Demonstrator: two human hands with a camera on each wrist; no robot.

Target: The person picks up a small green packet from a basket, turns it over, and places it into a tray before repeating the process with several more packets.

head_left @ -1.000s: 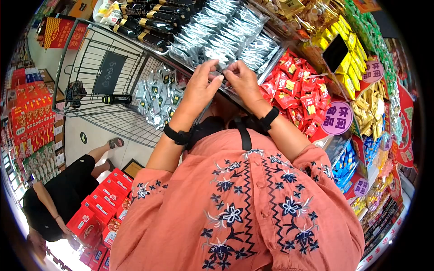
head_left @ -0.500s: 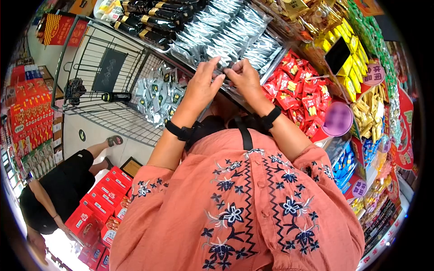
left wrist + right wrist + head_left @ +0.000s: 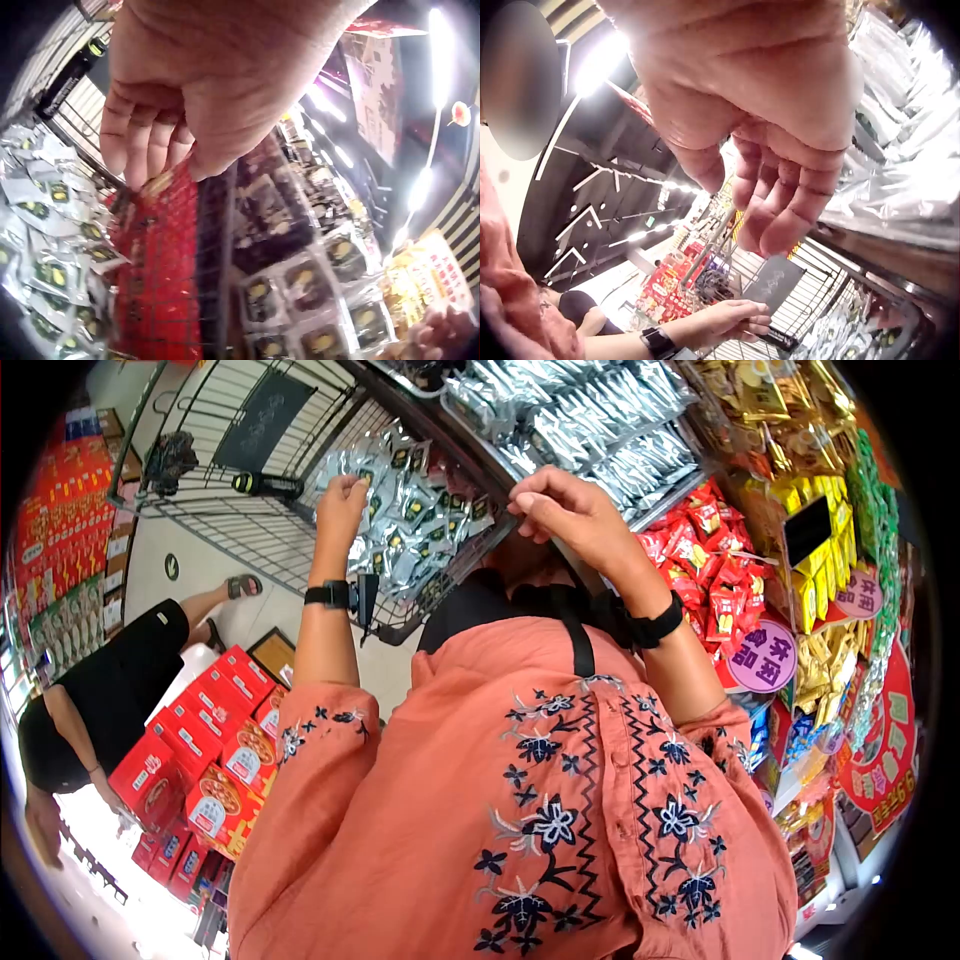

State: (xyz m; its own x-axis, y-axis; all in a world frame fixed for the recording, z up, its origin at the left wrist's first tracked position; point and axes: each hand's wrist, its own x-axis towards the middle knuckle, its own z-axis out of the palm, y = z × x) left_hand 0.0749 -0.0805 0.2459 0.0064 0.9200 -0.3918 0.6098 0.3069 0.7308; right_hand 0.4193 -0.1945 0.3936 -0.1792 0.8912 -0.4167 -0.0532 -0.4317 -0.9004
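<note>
Over the shopping cart [image 3: 265, 422], my left hand [image 3: 342, 515] hovers beside a pile of silver packets [image 3: 410, 525] with dark labels. Its fingers hang loosely bent, and the left wrist view shows nothing between them and the thumb. At the near edge of the display bin is my right hand [image 3: 578, 518], close to rows of silver packets [image 3: 600, 425]. In the right wrist view its fingers droop in a relaxed curve with nothing in them.
A black bottle-like item [image 3: 268, 485] lies in the cart. Red snack packets [image 3: 705, 560] fill a bin at right, with yellow packets [image 3: 825, 550] beyond. Stacked red boxes [image 3: 185, 740] stand at lower left, beside a person in black [image 3: 105, 695].
Both hands were together at the silver packet bin. My left hand has moved left over the cart; the right has parted from it. The head view has shifted toward the cart.
</note>
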